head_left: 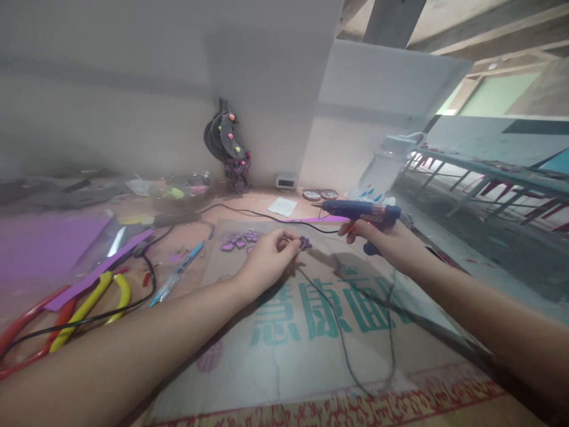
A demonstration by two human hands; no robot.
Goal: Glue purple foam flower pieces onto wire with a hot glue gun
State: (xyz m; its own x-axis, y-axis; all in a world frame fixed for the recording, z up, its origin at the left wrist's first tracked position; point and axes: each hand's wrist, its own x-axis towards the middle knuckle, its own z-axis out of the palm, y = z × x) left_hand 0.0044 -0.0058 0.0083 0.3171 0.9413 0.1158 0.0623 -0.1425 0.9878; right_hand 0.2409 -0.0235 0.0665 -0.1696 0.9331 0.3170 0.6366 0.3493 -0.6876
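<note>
My left hand (273,256) pinches a small dark purple flower (304,243) between thumb and fingertips, over a printed sheet (240,367) with green characters. A thin grey cord (344,347) loops across the sheet below the flower; whether it is joined to the flower I cannot tell. My right hand (377,236) is wrapped round a blue glue gun (360,210), its nozzle pointing left, above and apart from the flower. Several purple heart- and flower-shaped pieces (240,240) lie just beyond my left hand.
Red-handled and yellow-handled tools (86,311), a blue pen (191,258) and purple sheets (53,243) lie left. A black cable (249,210) crosses the table. Behind stand a grey moon-shaped ornament (229,139), a small display box (285,181) and a clear jug (384,166).
</note>
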